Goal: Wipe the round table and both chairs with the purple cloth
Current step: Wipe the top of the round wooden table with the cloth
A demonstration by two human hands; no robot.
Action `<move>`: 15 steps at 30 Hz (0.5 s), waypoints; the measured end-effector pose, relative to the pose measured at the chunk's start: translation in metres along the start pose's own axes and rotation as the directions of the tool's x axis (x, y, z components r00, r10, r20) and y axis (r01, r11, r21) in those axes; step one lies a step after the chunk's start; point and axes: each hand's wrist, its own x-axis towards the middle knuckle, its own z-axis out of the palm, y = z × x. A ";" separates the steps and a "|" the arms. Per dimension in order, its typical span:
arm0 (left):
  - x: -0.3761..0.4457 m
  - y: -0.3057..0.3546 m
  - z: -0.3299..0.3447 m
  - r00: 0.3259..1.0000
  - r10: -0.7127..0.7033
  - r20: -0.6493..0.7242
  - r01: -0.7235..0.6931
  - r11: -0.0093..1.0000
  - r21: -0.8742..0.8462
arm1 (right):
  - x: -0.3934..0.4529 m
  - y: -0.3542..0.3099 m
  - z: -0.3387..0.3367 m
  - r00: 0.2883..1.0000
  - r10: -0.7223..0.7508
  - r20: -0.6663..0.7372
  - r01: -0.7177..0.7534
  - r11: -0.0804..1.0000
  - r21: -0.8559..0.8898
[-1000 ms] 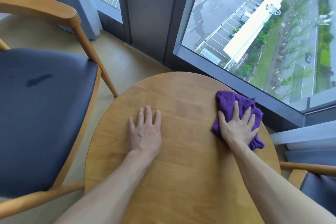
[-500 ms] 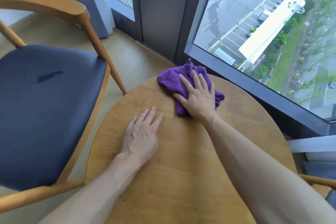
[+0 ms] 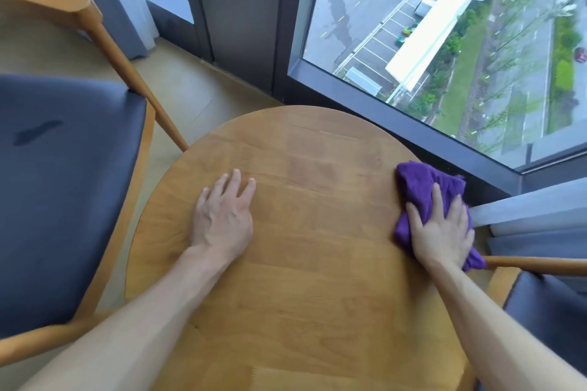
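Item: your right hand (image 3: 440, 232), fingers flat, pressed the purple cloth (image 3: 422, 187) at the round table (image 3: 317, 263) edge; your left hand (image 3: 222, 219) lay flat, holding nothing.

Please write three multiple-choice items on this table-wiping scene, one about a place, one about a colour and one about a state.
1. Where on the round table does the purple cloth lie?
A. at its right edge, near the window
B. at its left edge
C. in the middle

2. What colour is the seat of the chair on the left?
A. red
B. dark grey-blue
C. white

3. How does the left hand lie?
A. gripping the chair's armrest
B. raised in the air
C. flat on the bare tabletop, holding nothing

Answers:
1 A, the cloth sits under the right hand by the table's right rim.
2 B, the seat pad is dark grey-blue inside a wooden frame.
3 C, its fingers are spread straight on the wood, apart from the cloth.
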 end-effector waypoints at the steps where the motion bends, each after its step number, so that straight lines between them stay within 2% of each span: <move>1: 0.000 0.000 0.000 1.000 -0.002 0.004 0.002 1.000 -0.011 | -0.016 0.008 0.002 0.999 0.037 -0.009 -0.037 0.999 0.007; 4: 0.001 0.000 0.000 1.000 0.000 0.029 0.001 0.998 -0.059 | -0.051 0.014 0.011 0.989 0.151 -0.006 -0.150 0.988 0.021; 8: 0.002 -0.011 -0.003 0.998 0.040 0.056 -0.033 0.994 -0.109 | -0.056 -0.033 0.018 0.963 0.269 -0.001 -0.269 0.961 0.068; 10: 0.004 -0.016 -0.005 0.996 0.061 0.072 -0.051 0.991 -0.124 | -0.059 -0.069 0.024 0.981 0.196 -0.002 -0.196 0.980 0.043; 13: 0.005 -0.020 -0.008 0.993 0.073 0.091 -0.061 0.990 -0.130 | -0.073 -0.126 0.033 0.999 -0.034 0.024 0.034 0.999 -0.025; 15: 0.006 -0.022 -0.009 0.993 0.083 0.088 -0.071 0.989 -0.129 | -0.093 -0.154 0.039 0.982 -0.186 0.037 0.187 0.981 -0.045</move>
